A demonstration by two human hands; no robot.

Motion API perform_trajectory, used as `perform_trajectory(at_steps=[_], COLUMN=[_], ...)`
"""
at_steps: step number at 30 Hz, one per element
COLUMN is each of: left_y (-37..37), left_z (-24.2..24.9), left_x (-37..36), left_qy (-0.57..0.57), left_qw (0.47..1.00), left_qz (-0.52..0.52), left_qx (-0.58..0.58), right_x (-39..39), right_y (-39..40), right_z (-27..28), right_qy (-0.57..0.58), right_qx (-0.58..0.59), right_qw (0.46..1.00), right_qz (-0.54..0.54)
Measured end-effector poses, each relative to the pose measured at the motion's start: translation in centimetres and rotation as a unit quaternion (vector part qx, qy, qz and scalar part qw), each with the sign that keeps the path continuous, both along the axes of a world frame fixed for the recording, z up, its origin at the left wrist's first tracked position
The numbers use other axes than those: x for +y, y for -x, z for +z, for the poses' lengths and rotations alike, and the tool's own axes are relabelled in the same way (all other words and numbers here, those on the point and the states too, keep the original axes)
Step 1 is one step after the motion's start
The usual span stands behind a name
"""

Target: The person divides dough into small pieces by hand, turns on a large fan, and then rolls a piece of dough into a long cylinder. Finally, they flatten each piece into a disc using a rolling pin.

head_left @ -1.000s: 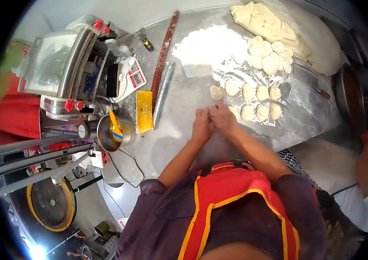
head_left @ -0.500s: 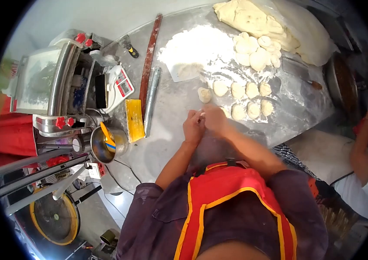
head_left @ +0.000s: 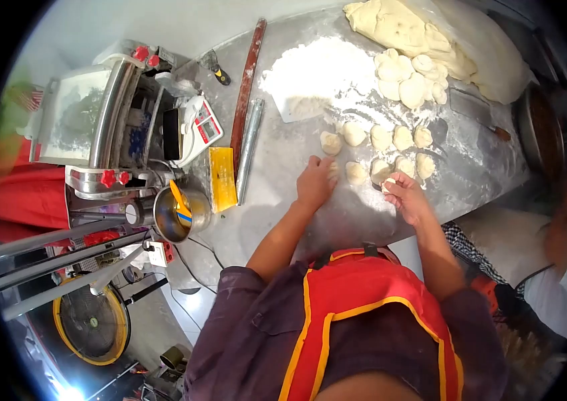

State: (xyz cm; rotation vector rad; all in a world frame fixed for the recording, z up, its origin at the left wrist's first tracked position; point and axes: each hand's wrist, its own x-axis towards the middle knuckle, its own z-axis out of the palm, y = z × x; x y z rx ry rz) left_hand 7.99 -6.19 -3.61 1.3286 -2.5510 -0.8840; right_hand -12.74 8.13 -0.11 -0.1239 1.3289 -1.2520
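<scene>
My left hand is low over the grey worktop, its fingers curled round a pale dough ball that they partly hide. That ball lies at the left end of the nearer row of dough balls. Just below this row, my right hand pinches a small piece of dough between thumb and fingers. A farther row of dough balls runs beyond both hands, with one ball at its left end.
A white flour heap, larger dough pieces and a big dough mass lie at the back. To the left are a yellow block, metal rod, scale and pot. A co-worker's sleeve shows at right.
My hands were together over the worktop; now they are apart. The right has moved rightward with a piece of dough, while the left stays near the rows' left end. The view has shifted slightly.
</scene>
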Motion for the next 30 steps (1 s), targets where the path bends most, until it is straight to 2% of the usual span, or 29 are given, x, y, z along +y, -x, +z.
perform_trajectory(at_steps=[1,2,3,6,9,12,15,21,23,24,27,30], left_y=[0.0,-0.3,-0.5,-0.9,-0.2,0.1,0.6,0.4,0.0,0.1,1.0,0.9], left_z=[0.0,0.4,0.8,1.7,3.7,2.3,1.0,-0.6,0.7,1.5,2.3,0.9], left_x=[-0.6,-1.3,-1.7,-2.3,-1.5,-1.1,-0.9,-0.9,-1.1,-1.0,0.0,0.7], left_qy=[-0.137,-0.270,-0.394,-0.530,-0.557,-0.550,-0.541,-0.501,-0.338,-0.246,-0.032,0.100], left_qw=[0.986,0.946,0.881,0.724,0.674,0.690,0.680,0.712,0.877,0.935,0.994,0.995], left_qz=[0.052,0.103,0.152,0.197,0.231,0.237,0.285,0.304,0.194,0.130,0.077,-0.030], left_qx=[0.075,0.147,0.214,0.396,0.428,0.407,0.403,0.388,0.280,0.221,0.065,-0.002], right_x=[0.2,0.3,0.4,0.8,1.2,1.4,1.5,2.2,2.6,2.5,2.7,2.6], right_y=[-0.2,-0.4,-0.6,-1.0,-1.2,-1.4,-1.7,-2.0,-2.0,-2.1,-2.2,-2.3], right_z=[0.0,0.1,0.3,-0.6,-0.8,-0.6,-0.3,-1.5,-1.8,-1.8,-2.0,-2.0], right_qy=[0.005,0.001,-0.003,-0.005,-0.005,0.006,0.007,0.002,0.006,0.008,0.022,0.028], right_qx=[-0.010,-0.007,-0.005,-0.009,-0.014,-0.020,-0.017,-0.027,-0.030,-0.031,-0.028,-0.016], right_qw=[1.000,1.000,1.000,1.000,0.999,0.999,0.999,0.999,0.999,0.999,0.998,0.998], right_qz=[-0.013,-0.017,-0.022,-0.020,-0.031,-0.043,-0.043,-0.030,-0.033,-0.038,-0.045,-0.048])
